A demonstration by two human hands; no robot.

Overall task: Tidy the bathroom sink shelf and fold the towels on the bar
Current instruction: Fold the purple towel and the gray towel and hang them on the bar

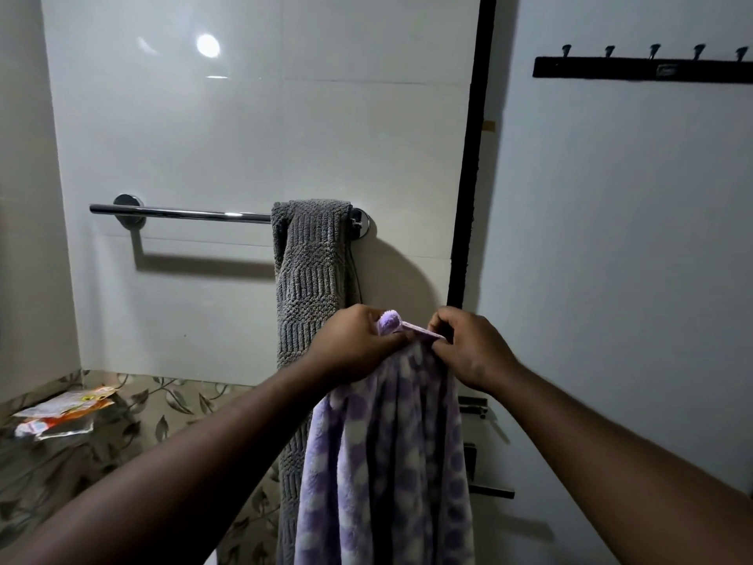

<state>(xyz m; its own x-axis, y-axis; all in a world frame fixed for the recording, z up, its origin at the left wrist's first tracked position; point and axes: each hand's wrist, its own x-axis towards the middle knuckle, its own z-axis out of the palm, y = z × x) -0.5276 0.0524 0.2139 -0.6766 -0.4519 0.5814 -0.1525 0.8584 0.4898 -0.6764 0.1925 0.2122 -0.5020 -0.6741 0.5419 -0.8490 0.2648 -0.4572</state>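
A purple towel with white dots (387, 462) hangs down in front of me, bunched at its top edge. My left hand (354, 344) and my right hand (468, 348) both pinch that top edge, close together, below the bar. A chrome towel bar (179, 214) is fixed to the white tiled wall. A grey ribbed towel (309, 279) is draped over the bar's right end and hangs long behind the purple towel; its lower part is hidden.
A black hook rack (644, 69) with several hooks is on the right wall. A dark door frame (472, 157) runs vertically right of the bar. Plastic packets (61, 413) lie on a leaf-patterned ledge (171, 405) at lower left. Small shelves (481, 409) jut out near the door frame.
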